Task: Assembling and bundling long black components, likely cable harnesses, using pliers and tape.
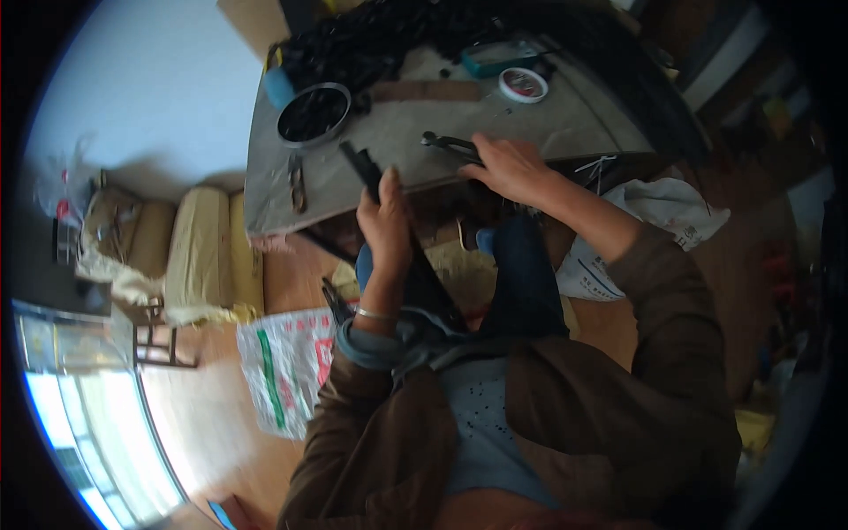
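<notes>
My left hand [386, 221] is closed around a long black rubber-like strip [358, 162]. One end sticks up over the table's near edge, and a dark length runs down toward my lap. To the right, my right hand [512, 166] grips the handles of dark pincers [452, 144], whose head points left toward the strip without touching it. Beyond my hands is the grey-topped table [530, 124]. A round metal bowl [344, 125] of small black pieces stands at its left, and a second hand tool [297, 184], apparently pliers, lies nearer the edge.
A large heap of black pieces [380, 40] covers the table's far side. Near it are a teal tray [499, 60], a white round tub [523, 86] and a flat brown strip [424, 91]. A white sack [636, 216], a plastic bag [287, 371] and wrapped bundles [203, 256] stand around me.
</notes>
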The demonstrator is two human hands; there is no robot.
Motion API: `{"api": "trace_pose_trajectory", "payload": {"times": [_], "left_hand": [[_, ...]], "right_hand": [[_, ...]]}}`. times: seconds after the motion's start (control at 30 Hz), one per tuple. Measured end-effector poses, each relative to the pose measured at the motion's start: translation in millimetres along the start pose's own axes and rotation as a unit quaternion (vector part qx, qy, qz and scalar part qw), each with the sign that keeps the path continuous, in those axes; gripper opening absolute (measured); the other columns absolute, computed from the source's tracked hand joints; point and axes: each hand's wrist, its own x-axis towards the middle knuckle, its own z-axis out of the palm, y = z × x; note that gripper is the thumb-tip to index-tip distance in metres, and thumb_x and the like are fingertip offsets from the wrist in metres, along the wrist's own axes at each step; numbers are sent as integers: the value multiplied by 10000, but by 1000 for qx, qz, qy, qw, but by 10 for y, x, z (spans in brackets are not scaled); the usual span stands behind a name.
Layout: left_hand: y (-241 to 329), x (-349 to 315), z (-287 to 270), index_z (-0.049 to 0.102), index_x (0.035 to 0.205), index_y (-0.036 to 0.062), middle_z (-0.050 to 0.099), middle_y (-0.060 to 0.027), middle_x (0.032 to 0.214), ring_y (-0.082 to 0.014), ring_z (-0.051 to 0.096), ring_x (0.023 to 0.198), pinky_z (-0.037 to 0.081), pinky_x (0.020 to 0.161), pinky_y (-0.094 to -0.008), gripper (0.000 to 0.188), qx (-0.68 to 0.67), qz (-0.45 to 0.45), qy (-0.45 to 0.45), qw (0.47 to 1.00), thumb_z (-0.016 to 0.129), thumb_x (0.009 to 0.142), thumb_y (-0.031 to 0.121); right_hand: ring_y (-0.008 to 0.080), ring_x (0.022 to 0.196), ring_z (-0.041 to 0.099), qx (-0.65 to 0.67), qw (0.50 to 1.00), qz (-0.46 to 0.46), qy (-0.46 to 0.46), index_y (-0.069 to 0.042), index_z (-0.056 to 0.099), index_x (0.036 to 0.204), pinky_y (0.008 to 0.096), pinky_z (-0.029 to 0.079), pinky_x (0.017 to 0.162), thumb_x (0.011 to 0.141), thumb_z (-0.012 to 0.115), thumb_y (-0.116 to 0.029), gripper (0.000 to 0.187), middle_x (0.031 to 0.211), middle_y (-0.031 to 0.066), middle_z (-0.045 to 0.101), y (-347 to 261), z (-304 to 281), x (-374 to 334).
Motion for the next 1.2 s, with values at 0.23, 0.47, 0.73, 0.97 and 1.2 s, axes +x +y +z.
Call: {"api": "trace_pose_trajectory", "payload": {"times": [0.23,0.47,0.73,0.97,1.2], "left_hand": [[707,19,81,476,673,118,447,10,542,-91,435,432,341,386,-236,351,-27,117,-178,977,607,923,328],[1517,276,-268,431,728,106,338,5,603,-109,345,527,317,481,-250,422,-253,161,-21,954,508,956,453],[-307,-156,-323,571,955,-4,642,-148,845,-273,603,804,461,866,-457,638,-313,-166,-123,927,379,930,604],[-141,-903,432,616,1123,-1,617,-150,1079,-249,595,945,482,815,-349,512,106,164,-346,918,705,801,387],[249,-849,572,604,1117,-31,600,-85,1059,-142,573,934,441,837,-257,343,159,152,-279,935,647,882,215]], "right_hand": [[349,895,587,-42,977,-39,207,-55,531,957,463,448,755,827,638,-408,391,943,136,595,355,279,223],[219,794,621,442,886,-142,19,-54,617,1002,356,498,706,861,646,-243,237,873,64,617,-253,492,-819],[141,712,612,785,578,125,186,-37,533,1145,264,507,566,899,602,-357,409,901,91,621,260,383,-1556],[185,698,623,481,844,124,202,-39,615,904,323,514,597,874,616,-177,142,792,64,623,435,590,-1259],[401,815,613,297,943,6,149,-27,584,968,456,503,682,799,670,-177,242,876,166,642,-44,1170,-896]]}}
